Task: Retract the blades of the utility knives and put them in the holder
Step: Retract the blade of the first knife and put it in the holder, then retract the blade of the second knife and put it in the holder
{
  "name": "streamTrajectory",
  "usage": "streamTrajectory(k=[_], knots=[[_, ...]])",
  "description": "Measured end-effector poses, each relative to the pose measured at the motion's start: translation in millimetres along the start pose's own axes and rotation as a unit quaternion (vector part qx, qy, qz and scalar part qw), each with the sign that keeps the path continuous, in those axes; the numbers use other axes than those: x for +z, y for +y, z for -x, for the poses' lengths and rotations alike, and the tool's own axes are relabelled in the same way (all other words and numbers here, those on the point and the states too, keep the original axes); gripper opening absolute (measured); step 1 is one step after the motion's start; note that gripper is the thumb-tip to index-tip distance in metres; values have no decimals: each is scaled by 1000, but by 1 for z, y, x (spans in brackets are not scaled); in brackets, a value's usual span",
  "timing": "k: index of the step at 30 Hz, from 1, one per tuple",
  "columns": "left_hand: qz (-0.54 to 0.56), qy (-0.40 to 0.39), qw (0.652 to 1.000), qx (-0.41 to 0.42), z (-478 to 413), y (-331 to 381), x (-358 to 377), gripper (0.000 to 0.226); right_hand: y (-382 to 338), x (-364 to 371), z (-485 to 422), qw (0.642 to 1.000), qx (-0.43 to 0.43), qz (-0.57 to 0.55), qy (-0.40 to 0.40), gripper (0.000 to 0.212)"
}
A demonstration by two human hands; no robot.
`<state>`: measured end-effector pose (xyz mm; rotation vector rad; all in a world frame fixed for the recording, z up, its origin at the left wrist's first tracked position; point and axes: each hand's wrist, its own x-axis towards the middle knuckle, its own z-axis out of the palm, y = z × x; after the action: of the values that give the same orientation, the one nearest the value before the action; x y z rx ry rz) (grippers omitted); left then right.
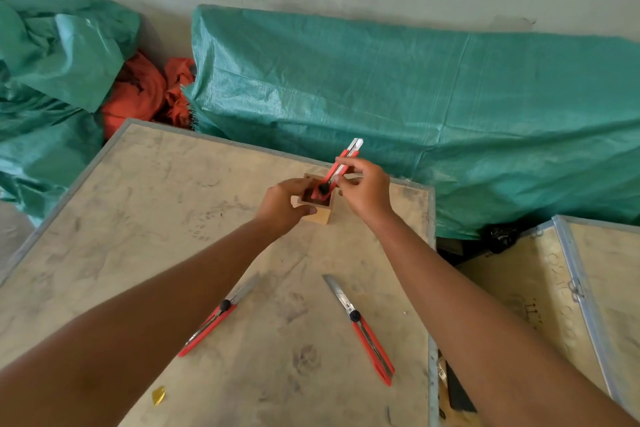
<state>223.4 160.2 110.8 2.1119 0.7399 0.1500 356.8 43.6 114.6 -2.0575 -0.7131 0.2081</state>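
Hands: both arms reach forward over the surface (145, 211).
Left hand (282, 204): fingers curled round the holder's (320, 213) left side.
Right hand (365, 189): pinching a tilted knife (341, 166), its lower end inside the holder.
Knives: three; two lie near, well apart, blades out, left (216, 317) and right (360, 328).
Holder: one wooden box, far edge.

No legible text anywhere.
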Motion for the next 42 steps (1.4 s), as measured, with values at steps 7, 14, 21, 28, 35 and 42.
streamTrajectory(k=[7,14,21,28,35,42], knots=[[-108,-57,991,-50,-45,-23,24,60,36,39,-22,998,6,57,13,36],[-99,-50,993,-35,-56,-46,32,53,51,54,-19,996,6,89,-4,38],[-60,-25,998,-24,-50,-47,32,56,55,56,-7,996,-5,84,-10,40],[-13,6,998,-69,-14,-48,23,64,50,45,35,996,-37,70,28,40],[21,64,993,-99,76,-73,-5,47,24,50,103,998,28,24,-57,34],[23,100,977,-189,174,-138,-23,31,4,87,172,960,138,-22,-244,29]])
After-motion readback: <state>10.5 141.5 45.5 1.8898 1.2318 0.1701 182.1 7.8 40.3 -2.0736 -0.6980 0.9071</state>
